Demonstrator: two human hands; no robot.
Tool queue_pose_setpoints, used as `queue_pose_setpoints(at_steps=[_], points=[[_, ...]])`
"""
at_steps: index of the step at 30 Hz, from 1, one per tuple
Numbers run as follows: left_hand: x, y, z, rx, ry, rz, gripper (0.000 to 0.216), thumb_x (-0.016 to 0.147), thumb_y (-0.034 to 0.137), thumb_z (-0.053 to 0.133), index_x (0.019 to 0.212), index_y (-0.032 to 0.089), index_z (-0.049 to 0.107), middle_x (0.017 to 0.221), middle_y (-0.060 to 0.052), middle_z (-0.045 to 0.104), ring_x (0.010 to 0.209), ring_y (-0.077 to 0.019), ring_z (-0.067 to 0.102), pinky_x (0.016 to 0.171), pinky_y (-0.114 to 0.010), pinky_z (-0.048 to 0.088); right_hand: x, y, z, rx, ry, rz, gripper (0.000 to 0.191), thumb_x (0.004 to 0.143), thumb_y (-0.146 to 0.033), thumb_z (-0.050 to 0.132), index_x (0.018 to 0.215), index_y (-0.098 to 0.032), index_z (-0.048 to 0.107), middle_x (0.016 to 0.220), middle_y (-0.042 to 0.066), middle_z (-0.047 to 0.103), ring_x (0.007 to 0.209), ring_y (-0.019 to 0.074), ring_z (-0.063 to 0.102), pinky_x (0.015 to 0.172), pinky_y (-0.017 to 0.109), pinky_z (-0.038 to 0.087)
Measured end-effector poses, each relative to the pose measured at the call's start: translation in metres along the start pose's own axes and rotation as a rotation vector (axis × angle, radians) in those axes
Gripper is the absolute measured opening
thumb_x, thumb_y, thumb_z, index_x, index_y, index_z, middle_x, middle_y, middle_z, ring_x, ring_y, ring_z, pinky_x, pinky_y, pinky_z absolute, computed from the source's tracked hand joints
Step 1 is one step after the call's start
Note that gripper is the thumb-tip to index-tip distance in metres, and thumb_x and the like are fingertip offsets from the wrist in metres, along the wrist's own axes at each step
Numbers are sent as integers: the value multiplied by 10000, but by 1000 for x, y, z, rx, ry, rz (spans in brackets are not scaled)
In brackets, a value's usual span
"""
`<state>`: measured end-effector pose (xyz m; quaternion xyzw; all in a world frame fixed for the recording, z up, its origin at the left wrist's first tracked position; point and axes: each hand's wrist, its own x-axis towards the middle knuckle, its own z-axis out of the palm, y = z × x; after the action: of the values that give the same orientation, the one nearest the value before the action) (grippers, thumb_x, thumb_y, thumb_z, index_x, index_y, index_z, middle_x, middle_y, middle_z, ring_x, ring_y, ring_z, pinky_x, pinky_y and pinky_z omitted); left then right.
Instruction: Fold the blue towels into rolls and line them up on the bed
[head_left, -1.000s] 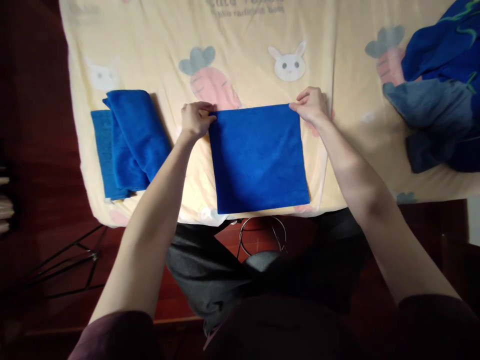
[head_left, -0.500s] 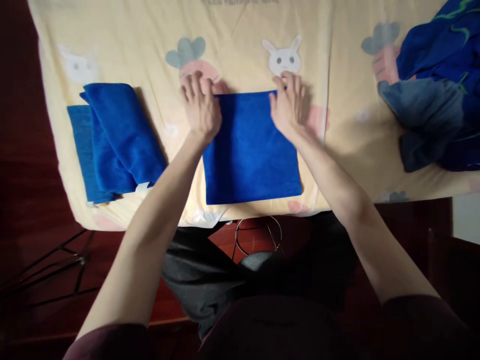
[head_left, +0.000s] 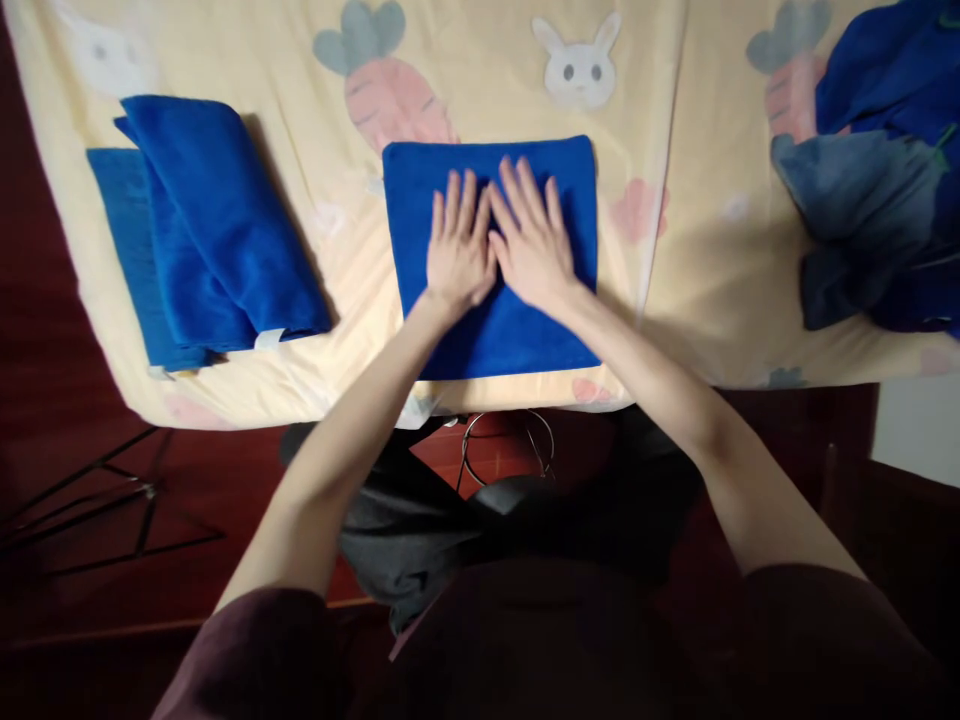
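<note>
A blue folded cloth (head_left: 450, 345), looking like a towel, lies flat as a rough rectangle in front of me. My left hand (head_left: 461, 240) rests palm down on its middle, fingers stretched out. Beside it my right hand (head_left: 532, 235) is also laid flat on the cloth, its fingers spread. The two thumbs are close together or touching; I cannot tell which. Neither hand grips anything. Part of the cloth is hidden under the hands and the left forearm.
On the left lie folded blue cloths (head_left: 225, 220), one over another, with a white tag (head_left: 268, 339). A crumpled blue and grey heap (head_left: 862, 200) is at the right. A yellow sheet (head_left: 720, 300) printed with rabbits and carrots covers the surface. Thin black metal legs (head_left: 142, 490) stand at lower left.
Both hands have moved inward from the cloth's far corners onto its middle, fingers now flat. The cloth's far corners are uncovered. The whole view has shifted a little.
</note>
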<state>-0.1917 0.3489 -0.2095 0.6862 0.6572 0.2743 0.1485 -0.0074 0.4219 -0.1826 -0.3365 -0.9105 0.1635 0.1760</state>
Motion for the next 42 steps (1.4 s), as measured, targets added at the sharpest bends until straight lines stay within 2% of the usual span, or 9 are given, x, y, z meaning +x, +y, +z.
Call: queue_pose_setpoints(at_steps=[4,9,13,20,25,28,31,37,42], points=[[-77,34,14,-7,50,-95,683,1115,409,409,1731,122,348,1839,-89,206,1733,-285,28,1421,-582,-7,-61,-7,15,35,-28,74,639,1188,-425,265,1745,-113,300,1835,78,204,1738,226,12,1391,610,-76],[-99,60,19,66,104,-209,714,1079,380,482,1705,51,387,1819,-155,211,1731,-317,55,1423,-600,10,-68,-17,9,-27,33,330,635,1170,-343,420,1711,-24,326,1828,167,172,1735,271,39,1376,637,-98],[-121,81,21,100,6,-41,677,1072,330,491,1705,103,414,1793,-133,298,1723,-286,157,1427,-571,79,-105,-53,4,10,-62,78,592,1137,-213,451,1713,-97,379,1818,90,264,1716,233,187,1432,502,13],[-241,31,-46,208,3,-326,692,1076,394,461,1693,83,420,1782,-204,305,1697,-364,235,1389,-618,179,-235,10,-62,-39,-42,389,609,1080,-366,473,1661,-191,519,1771,107,370,1696,250,269,1419,435,77],[-294,4,-81,-10,-3,-379,612,968,387,595,1519,122,609,1704,-231,459,1648,-392,355,1347,-588,308,-287,21,-79,394,345,586,461,982,-404,550,1362,-208,724,1577,189,618,1559,353,491,1317,544,387],[-296,7,-88,-318,137,-513,531,910,426,697,1370,160,690,1431,-220,697,1401,-386,642,1215,-544,499,-289,3,-66,649,446,684,343,941,-487,631,1122,-228,765,1204,209,789,1129,375,748,1003,518,620],[-281,20,-86,-717,138,-716,535,917,483,738,1350,174,678,1023,-142,781,965,-309,775,920,-466,639,-278,-16,-48,750,374,695,501,889,-588,655,1135,-159,739,922,148,797,736,255,749,679,375,637],[-246,47,-64,-925,74,-822,426,937,392,755,1304,196,665,887,-105,765,701,-229,725,600,-306,547,-257,-35,-35,1037,203,822,508,894,-456,704,1313,-177,643,642,-44,688,447,117,554,467,196,442],[-224,53,-55,-903,138,-807,456,906,446,765,1252,182,631,869,-52,740,590,-132,638,499,-199,408,-239,-39,-46,1069,191,841,326,890,-368,783,1124,-174,665,706,0,745,386,81,484,406,178,371]])
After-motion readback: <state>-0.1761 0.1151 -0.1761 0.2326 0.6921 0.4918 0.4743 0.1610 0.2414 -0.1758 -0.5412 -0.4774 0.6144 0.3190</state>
